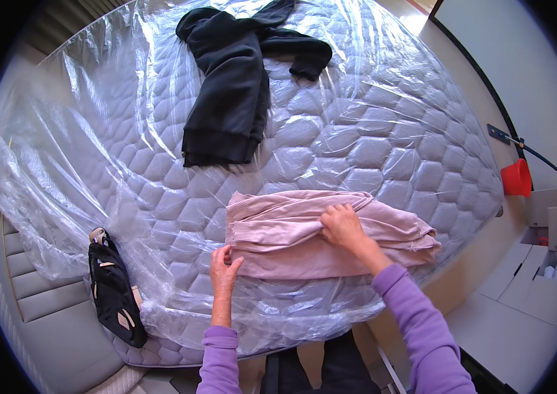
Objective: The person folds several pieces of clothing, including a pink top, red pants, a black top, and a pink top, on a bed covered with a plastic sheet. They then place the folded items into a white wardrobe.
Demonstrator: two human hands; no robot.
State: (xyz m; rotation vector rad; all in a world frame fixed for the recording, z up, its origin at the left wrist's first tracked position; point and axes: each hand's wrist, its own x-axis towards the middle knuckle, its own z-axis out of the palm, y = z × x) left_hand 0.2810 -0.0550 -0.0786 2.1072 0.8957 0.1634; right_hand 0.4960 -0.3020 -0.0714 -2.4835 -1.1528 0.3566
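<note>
A pink knit sweater point(291, 243) lies in a long, folded shape on the plastic-covered mattress point(357, 151), its ribbed hem toward the left. My left hand point(224, 266) pinches the near corner of that hem between thumb and fingers. Over the middle of the sweater, my right hand point(342, 226) has curled fingers gripping a fold of the fabric. Farther off, a black sweatshirt point(229, 85) rests on the mattress, with its ribbed hem nearest me and a sleeve bent out to the right.
Clear plastic sheeting point(42, 210) hangs loosely over the left side. A black bag point(114, 289) lies at the near left edge, beside a grey padded headboard point(35, 282). On the right are a red bucket-like container point(516, 178) and a white cabinet point(488, 328) with open compartments.
</note>
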